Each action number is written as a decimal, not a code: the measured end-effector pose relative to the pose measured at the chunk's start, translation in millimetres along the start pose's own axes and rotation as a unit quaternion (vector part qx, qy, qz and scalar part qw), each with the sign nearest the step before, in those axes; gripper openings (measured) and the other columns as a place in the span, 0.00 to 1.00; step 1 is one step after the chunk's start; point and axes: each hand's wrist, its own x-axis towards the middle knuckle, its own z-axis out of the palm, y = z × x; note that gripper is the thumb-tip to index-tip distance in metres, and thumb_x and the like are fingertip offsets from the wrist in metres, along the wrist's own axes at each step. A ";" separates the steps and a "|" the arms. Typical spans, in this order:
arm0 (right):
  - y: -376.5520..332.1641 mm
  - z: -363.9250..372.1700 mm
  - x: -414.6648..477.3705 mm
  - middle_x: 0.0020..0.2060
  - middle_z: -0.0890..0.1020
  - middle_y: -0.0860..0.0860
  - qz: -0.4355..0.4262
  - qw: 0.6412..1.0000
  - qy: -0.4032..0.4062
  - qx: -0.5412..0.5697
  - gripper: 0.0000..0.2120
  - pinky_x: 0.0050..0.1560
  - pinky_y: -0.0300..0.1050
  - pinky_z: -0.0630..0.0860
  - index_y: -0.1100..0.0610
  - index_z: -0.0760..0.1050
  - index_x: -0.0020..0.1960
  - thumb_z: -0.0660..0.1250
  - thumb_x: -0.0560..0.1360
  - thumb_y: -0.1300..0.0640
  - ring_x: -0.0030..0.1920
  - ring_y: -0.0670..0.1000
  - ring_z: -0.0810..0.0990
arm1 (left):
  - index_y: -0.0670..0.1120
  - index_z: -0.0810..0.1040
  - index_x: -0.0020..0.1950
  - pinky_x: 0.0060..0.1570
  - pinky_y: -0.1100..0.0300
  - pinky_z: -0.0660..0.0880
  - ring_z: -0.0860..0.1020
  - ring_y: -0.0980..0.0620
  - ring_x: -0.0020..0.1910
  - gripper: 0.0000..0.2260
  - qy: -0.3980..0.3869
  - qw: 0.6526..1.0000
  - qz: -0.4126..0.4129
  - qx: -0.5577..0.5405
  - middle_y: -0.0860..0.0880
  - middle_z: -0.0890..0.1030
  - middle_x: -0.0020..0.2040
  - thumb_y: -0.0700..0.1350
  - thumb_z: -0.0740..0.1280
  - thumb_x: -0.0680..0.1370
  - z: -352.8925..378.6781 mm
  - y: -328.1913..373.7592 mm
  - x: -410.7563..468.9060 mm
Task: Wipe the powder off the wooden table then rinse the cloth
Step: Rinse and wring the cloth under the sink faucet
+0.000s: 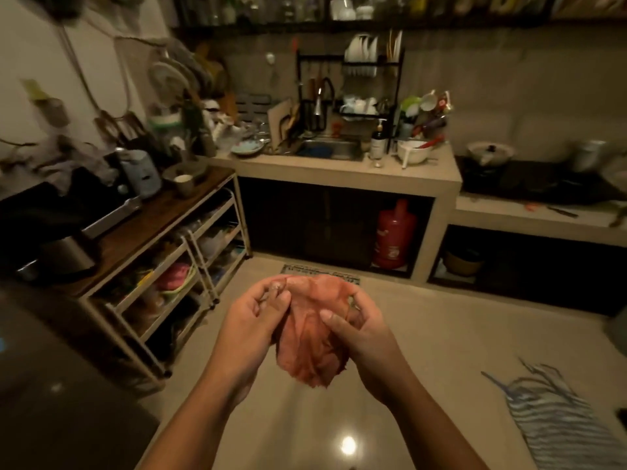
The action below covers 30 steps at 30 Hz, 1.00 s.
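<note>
A crumpled pink-orange cloth (pixel 310 337) hangs between my two hands over the tiled floor, in the lower middle of the head view. My left hand (pixel 252 320) pinches its upper left corner, and white powder clings to those fingertips. My right hand (pixel 359 329) grips the cloth's right side, thumb across the front. The steel sink (pixel 330 149) with its tap sits in the concrete counter straight ahead, a few steps away. The wooden table top (pixel 159 215) runs along the left wall, crowded with appliances.
A wire rack with baskets (pixel 190 266) stands under the wooden top at left. A red gas cylinder (pixel 393 234) sits beneath the counter. A stove with a pot (pixel 490 154) is at right. A striped rug (pixel 556 415) lies on the floor at lower right.
</note>
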 end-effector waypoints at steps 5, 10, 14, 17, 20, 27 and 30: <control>-8.8 -50.2 116.7 0.58 0.84 0.50 -0.014 1.000 0.026 -0.005 0.17 0.60 0.57 0.80 0.51 0.74 0.67 0.69 0.79 0.59 0.59 0.52 0.83 | 0.49 0.80 0.59 0.44 0.59 0.82 0.85 0.51 0.49 0.09 -0.007 0.999 0.006 0.052 0.48 0.86 0.50 0.39 0.66 0.80 25.7 2.2 121.7; -26.0 -80.7 229.8 0.56 0.83 0.42 -0.026 0.999 -0.008 -0.046 0.18 0.57 0.50 0.82 0.40 0.73 0.63 0.70 0.77 0.55 0.58 0.47 0.83 | 0.49 0.81 0.57 0.44 0.55 0.83 0.85 0.50 0.48 0.10 0.034 0.998 0.011 0.059 0.48 0.86 0.49 0.38 0.68 0.79 31.0 10.8 226.8; -29.4 -89.1 311.6 0.56 0.78 0.33 -0.049 0.996 -0.030 -0.061 0.24 0.53 0.44 0.82 0.37 0.70 0.68 0.71 0.77 0.56 0.59 0.41 0.80 | 0.48 0.81 0.57 0.43 0.54 0.83 0.85 0.49 0.47 0.10 0.062 0.997 0.016 0.040 0.47 0.86 0.49 0.38 0.69 0.78 27.0 5.6 303.8; -27.5 -92.5 374.4 0.58 0.77 0.32 -0.065 0.995 -0.035 -0.068 0.27 0.52 0.45 0.82 0.35 0.69 0.68 0.71 0.76 0.57 0.59 0.42 0.80 | 0.47 0.81 0.57 0.42 0.55 0.83 0.85 0.47 0.47 0.10 0.072 0.997 0.020 0.011 0.46 0.86 0.48 0.37 0.69 0.78 19.9 -0.8 370.0; -22.2 -94.8 438.7 0.57 0.79 0.35 -0.077 0.994 -0.020 -0.074 0.23 0.53 0.52 0.83 0.37 0.72 0.66 0.70 0.77 0.58 0.59 0.48 0.82 | 0.45 0.81 0.57 0.40 0.57 0.82 0.85 0.46 0.46 0.10 0.062 0.997 0.027 -0.030 0.44 0.86 0.47 0.36 0.69 0.77 11.4 -4.7 443.1; -18.4 -123.6 582.8 0.58 0.80 0.39 -0.061 0.993 0.070 -0.072 0.20 0.55 0.48 0.82 0.40 0.77 0.63 0.72 0.75 0.58 0.59 0.48 0.81 | 0.52 0.84 0.51 0.48 0.51 0.82 0.84 0.47 0.51 0.12 -0.028 0.999 0.014 -0.024 0.46 0.86 0.51 0.36 0.72 0.75 21.5 -12.4 626.3; -9.4 -147.5 632.0 0.59 0.81 0.43 -0.032 0.991 0.110 -0.062 0.22 0.56 0.51 0.81 0.41 0.77 0.63 0.76 0.73 0.56 0.59 0.50 0.82 | 0.50 0.85 0.51 0.50 0.50 0.82 0.84 0.48 0.52 0.11 -0.073 0.997 0.006 -0.004 0.46 0.86 0.51 0.35 0.72 0.75 39.2 -14.2 696.1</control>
